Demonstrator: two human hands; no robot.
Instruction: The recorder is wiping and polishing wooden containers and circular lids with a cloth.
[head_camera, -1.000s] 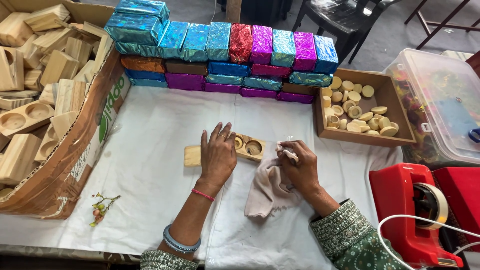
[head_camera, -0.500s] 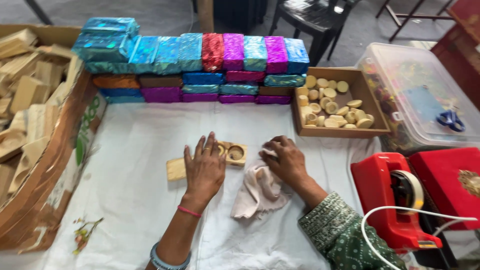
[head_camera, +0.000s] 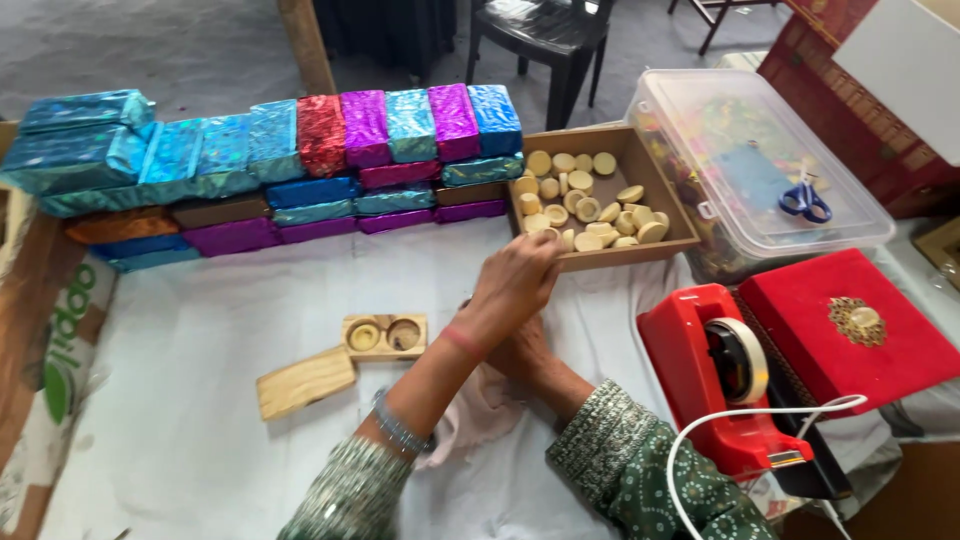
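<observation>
Now left hand fingers curled at tray edge, hold unclear; pale round wooden discs.

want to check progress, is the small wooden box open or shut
Open: the lid lies swung aside of the box, baring two round wells.

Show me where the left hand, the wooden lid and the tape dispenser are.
left hand (head_camera: 515, 285), head view, back of the hand.
wooden lid (head_camera: 305, 383), head view, middle of its top.
tape dispenser (head_camera: 690, 355), head view, red body.

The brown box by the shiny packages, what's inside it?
The wooden tray holds pale round wooden discs. The left hand covers its front corner, hiding anything there.
</observation>
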